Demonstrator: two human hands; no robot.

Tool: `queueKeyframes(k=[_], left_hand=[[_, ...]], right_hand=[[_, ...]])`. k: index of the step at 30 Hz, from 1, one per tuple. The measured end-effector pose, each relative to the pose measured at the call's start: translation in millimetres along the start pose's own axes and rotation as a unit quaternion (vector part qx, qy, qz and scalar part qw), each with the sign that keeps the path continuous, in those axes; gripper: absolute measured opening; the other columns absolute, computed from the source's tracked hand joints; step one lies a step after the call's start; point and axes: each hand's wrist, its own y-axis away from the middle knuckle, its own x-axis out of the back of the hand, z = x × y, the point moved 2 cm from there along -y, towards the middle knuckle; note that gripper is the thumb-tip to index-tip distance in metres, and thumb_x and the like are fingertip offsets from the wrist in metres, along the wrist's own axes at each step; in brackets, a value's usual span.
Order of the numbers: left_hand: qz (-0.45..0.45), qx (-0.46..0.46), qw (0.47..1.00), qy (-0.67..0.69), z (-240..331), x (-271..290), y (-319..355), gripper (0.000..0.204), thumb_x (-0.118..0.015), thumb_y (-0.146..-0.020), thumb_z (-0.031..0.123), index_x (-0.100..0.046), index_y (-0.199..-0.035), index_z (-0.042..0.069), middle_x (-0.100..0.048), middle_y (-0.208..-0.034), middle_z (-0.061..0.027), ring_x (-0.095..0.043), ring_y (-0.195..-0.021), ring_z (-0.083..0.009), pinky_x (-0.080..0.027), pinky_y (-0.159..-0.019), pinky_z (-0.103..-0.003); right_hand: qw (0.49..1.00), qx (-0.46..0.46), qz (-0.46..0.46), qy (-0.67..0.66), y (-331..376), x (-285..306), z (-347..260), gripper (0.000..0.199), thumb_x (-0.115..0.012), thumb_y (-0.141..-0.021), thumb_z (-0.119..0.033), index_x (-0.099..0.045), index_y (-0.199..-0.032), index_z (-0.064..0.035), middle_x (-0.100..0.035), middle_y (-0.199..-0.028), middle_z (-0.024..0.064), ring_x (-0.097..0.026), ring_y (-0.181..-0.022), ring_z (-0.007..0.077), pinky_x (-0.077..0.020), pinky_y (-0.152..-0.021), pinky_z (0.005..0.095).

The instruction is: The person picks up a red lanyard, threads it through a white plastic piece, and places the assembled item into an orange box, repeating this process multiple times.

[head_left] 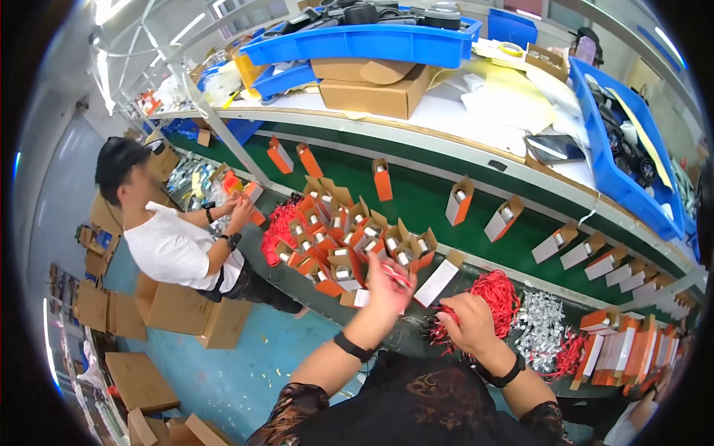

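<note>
My left hand [388,288] is raised in front of the cluster of boxes, its fingers closed around a red cord [398,276]. My right hand [468,321] bends over a pile of red cords [494,297] with black ends; its fingers are curled, and what they grip is hidden. Between my hands a white-sided box [439,281] lies tilted on the dark bench. Left of it, many open orange boxes [346,273] stand packed together, white items showing inside. To the right of the cords lies a heap of small silvery packets [549,327].
A green conveyor belt [424,195] carries spaced open boxes behind the bench. Above it runs a shelf with blue trays [364,46] and a cardboard carton [375,93]. At left a co-worker [175,245] handles an orange box. Flat-stacked boxes [625,353] stand at right.
</note>
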Motion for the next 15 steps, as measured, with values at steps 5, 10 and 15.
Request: queueKeyframes(k=[5,10,15], left_hand=[[-0.106,-0.138,0.984,-0.036,131.4,-68.6,-92.0,0.026,-0.057,-0.088,0.038,-0.047,-0.071,0.021,-0.043,-0.061,0.0051,-0.044,-0.055,-0.0142,-0.037,-0.061,-0.036],[-0.207,-0.256,0.944,0.040,203.0,-153.1,-176.9,0.024,-0.051,-0.093,0.029,-0.041,-0.074,0.019,-0.038,-0.059,0.0039,-0.038,-0.050,-0.0126,-0.028,-0.045,-0.028],[-0.170,-0.301,0.936,0.061,201.3,-189.4,-253.9,0.026,-0.041,-0.095,0.036,-0.057,-0.090,0.016,-0.057,-0.073,0.0033,-0.052,-0.062,-0.0128,-0.043,-0.055,-0.029]], right_hand=[[0.991,-0.092,-0.095,0.002,30.5,-16.6,40.7,0.023,-0.072,-0.079,-0.018,-0.067,-0.096,-0.0039,-0.064,-0.079,0.0107,-0.062,-0.072,0.0282,-0.0494,-0.065,0.0378],[0.976,-0.176,-0.110,0.063,56.3,-12.6,57.9,0.021,-0.070,-0.080,-0.018,-0.067,-0.096,-0.0046,-0.064,-0.078,0.0114,-0.063,-0.071,0.0287,-0.0506,-0.065,0.0381],[0.944,-0.305,-0.071,0.106,87.6,-11.9,75.6,0.021,-0.072,-0.078,-0.019,-0.068,-0.095,-0.0061,-0.066,-0.079,0.0103,-0.064,-0.076,0.0304,-0.0511,-0.068,0.0411]])
